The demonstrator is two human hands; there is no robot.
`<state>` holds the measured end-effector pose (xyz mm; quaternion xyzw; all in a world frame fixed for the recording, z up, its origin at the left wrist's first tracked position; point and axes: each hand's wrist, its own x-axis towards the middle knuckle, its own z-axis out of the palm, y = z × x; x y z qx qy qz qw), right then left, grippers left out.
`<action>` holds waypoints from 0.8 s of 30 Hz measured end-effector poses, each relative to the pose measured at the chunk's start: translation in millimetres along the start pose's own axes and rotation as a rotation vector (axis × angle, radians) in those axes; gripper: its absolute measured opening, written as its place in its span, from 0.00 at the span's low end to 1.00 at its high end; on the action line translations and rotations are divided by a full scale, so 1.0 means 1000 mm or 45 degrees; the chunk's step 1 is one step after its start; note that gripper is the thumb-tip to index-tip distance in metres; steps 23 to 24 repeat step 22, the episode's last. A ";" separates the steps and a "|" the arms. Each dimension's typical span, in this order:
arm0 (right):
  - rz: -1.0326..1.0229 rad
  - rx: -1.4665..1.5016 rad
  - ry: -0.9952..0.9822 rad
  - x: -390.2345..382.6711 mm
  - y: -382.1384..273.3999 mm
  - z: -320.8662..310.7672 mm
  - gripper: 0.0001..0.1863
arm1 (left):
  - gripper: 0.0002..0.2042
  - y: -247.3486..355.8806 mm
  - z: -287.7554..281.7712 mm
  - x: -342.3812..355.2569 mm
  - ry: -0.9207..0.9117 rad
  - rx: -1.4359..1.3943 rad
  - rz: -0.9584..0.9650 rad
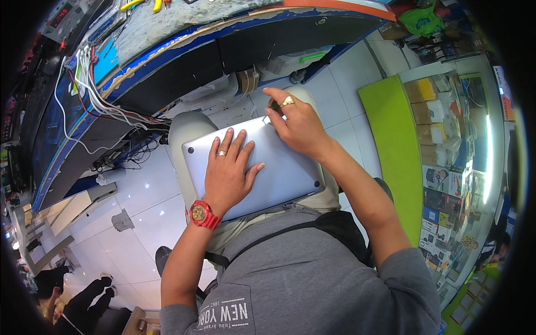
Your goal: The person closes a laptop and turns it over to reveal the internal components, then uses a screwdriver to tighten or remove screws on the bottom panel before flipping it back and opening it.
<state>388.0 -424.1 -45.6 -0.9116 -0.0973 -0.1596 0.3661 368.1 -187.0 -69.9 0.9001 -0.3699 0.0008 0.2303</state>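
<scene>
A closed silver laptop (pixel 273 162) lies bottom side up across my lap, with dark round rubber feet near its corners. My left hand (pixel 228 167) rests flat on its left half, fingers spread and holding nothing. At the far edge, right of the middle, my right hand (pixel 296 120) is curled, thumb and index finger bent toward the laptop's rim. A small pale tip shows below the right thumb; what those fingers hold is too hidden to name. A ring is on each hand, and a red watch (pixel 204 215) circles my left wrist.
Ahead curves a workbench (pixel 184 28) with a worn top, yellow-handled tools and white cables (pixel 89 95) hanging at its left. Plastic bins (pixel 296 61) sit beneath it. To the right stands a green-edged glass display case (pixel 391 151) with boxes. Another person (pixel 84 301) is at lower left.
</scene>
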 end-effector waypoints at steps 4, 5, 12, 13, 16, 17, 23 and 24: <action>-0.154 -0.128 -0.077 0.013 -0.002 -0.002 0.28 | 0.25 0.000 0.000 0.000 -0.003 0.002 -0.001; -0.125 -0.136 -0.149 0.017 -0.006 -0.005 0.27 | 0.25 0.000 0.000 0.000 -0.005 0.003 -0.002; -0.065 -0.056 -0.226 0.037 -0.013 -0.009 0.23 | 0.25 -0.001 0.000 0.000 0.012 -0.015 0.016; -0.081 -0.055 -0.219 0.039 -0.013 -0.010 0.22 | 0.25 -0.001 -0.001 0.000 0.008 -0.016 0.009; -0.053 -0.120 -0.262 0.037 -0.003 -0.007 0.21 | 0.25 0.000 -0.002 0.000 0.002 -0.020 0.001; -0.071 -0.075 -0.190 0.033 0.000 -0.004 0.20 | 0.25 0.000 -0.002 0.000 0.000 -0.021 0.001; 0.149 0.119 -0.047 0.022 -0.007 -0.009 0.18 | 0.26 -0.001 -0.002 -0.001 0.000 -0.033 -0.002; 0.149 0.119 -0.047 0.022 -0.007 -0.009 0.18 | 0.26 -0.001 -0.002 -0.001 0.000 -0.033 -0.002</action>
